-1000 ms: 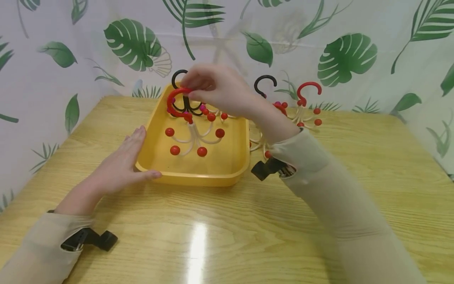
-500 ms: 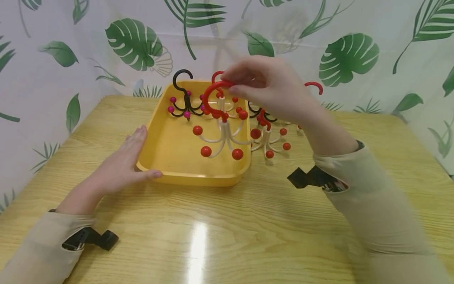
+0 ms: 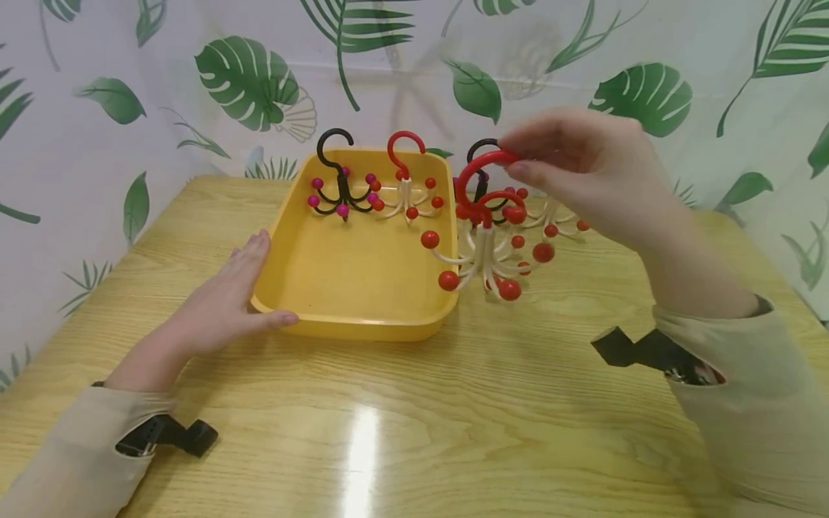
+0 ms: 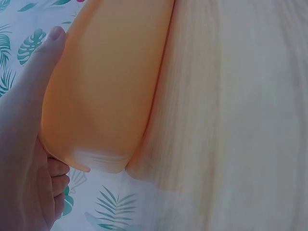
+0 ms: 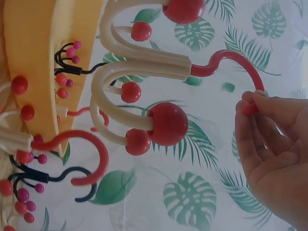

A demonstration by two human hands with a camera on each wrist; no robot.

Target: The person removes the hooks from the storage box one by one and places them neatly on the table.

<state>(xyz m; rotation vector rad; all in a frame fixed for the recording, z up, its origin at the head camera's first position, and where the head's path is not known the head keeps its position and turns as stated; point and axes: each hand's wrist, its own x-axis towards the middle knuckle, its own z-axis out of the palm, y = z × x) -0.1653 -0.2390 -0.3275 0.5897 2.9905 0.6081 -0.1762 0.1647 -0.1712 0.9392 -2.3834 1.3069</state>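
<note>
My right hand (image 3: 596, 173) pinches the tip of the red hook of a claw hanger (image 3: 484, 252), whose several curved cream prongs end in red balls. The hanger (image 5: 163, 65) hangs in the air over the right side of a yellow tray (image 3: 356, 327), in front of the hangers on the table. My left hand (image 3: 216, 295) rests against the tray's near left corner, thumb along the front rim and fingers along the left side. Inside the tray at the back stand a black hanger with pink balls (image 3: 342, 188) and a red-hooked cream hanger (image 3: 404, 191).
Right of the tray on the wooden table (image 3: 550, 417) stand more hangers, partly hidden by the held one and my right hand: a black one (image 3: 481, 187), a red-hooked one behind the held hanger, and another farther right (image 3: 550, 216). A leaf-patterned cloth (image 3: 259, 43) hangs behind.
My right hand has carried the red-hooked hanger rightward from above the tray to its right side. The two hangers in the tray now show fully. My left hand stays put.
</note>
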